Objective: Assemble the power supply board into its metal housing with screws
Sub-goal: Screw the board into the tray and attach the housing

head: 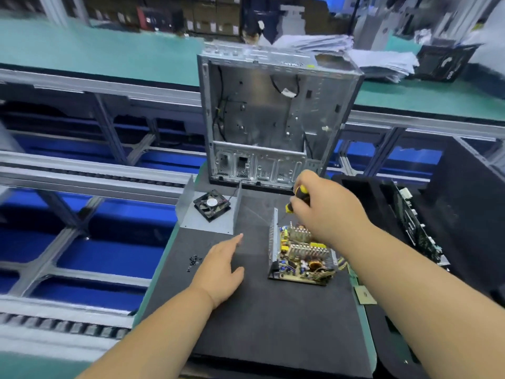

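Note:
The power supply board (302, 259), crowded with yellow and copper parts, sits in its metal housing base (273, 242) on the black mat. My right hand (325, 212) is closed around a yellow and black screwdriver (299, 196), held above the board's far end. My left hand (224, 262) hovers flat over the mat, fingers apart, left of the board and right of several small black screws (193, 261). A grey metal cover (188, 214) with a black fan (211, 205) in it lies further back on the left.
An open computer case (270, 119) stands upright behind the mat (259, 318). A black foam tray holding a green circuit board (415, 222) is at the right. A roller conveyor frame (82, 181) runs along the left. Paper stacks (377, 58) lie on the far bench.

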